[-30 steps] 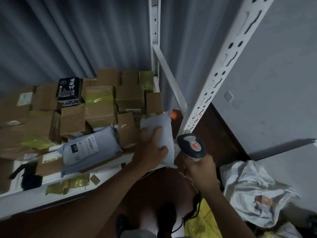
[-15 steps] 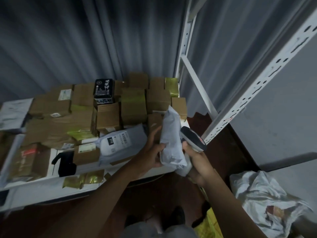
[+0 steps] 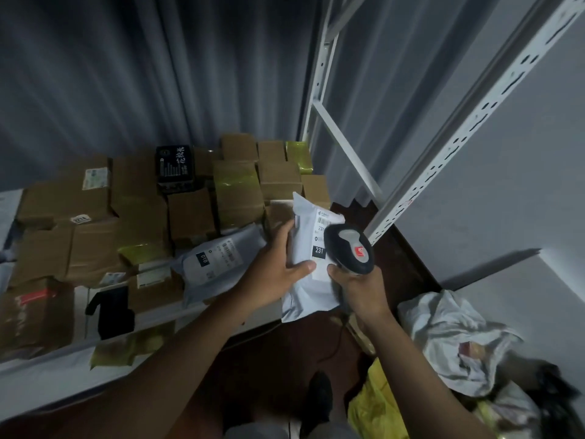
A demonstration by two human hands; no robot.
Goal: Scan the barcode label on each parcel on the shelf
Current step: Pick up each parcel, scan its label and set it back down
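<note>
Left hand (image 3: 278,267) grips grey parcel (image 3: 308,274) at shelf edge (image 3: 202,315); right hand (image 3: 361,288) clasps scanner (image 3: 348,251)

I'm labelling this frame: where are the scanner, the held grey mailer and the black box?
scanner (image 3: 349,250), head view, top of its head.
grey mailer (image 3: 305,239), head view, bare upper face left of its label.
black box (image 3: 174,166), head view, printed top face.
</note>
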